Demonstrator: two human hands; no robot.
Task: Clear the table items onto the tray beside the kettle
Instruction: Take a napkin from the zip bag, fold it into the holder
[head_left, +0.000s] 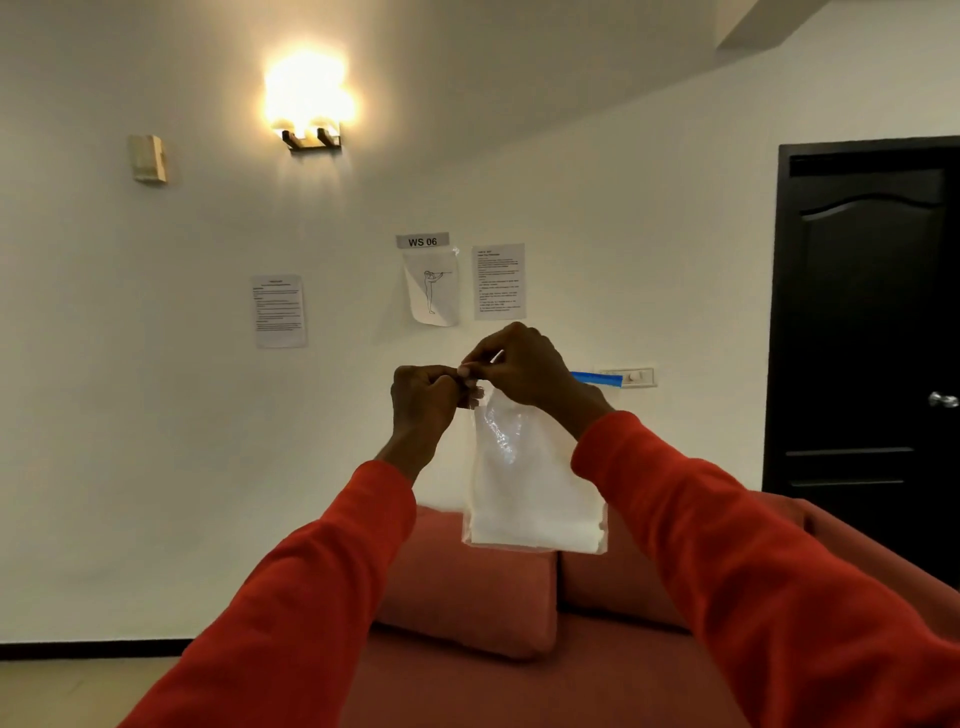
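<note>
I hold a clear plastic zip bag up in the air in front of me, with something white inside it. A blue strip runs along its top edge and sticks out to the right. My left hand pinches the top edge at the left. My right hand pinches the same edge just beside it, fingertips of both hands nearly touching. Both arms wear red sleeves. No table, tray or kettle is in view.
A red sofa with cushions stands below the bag against a white wall. Papers hang on the wall, a lit lamp above them. A dark door is at the right, a switch plate beside it.
</note>
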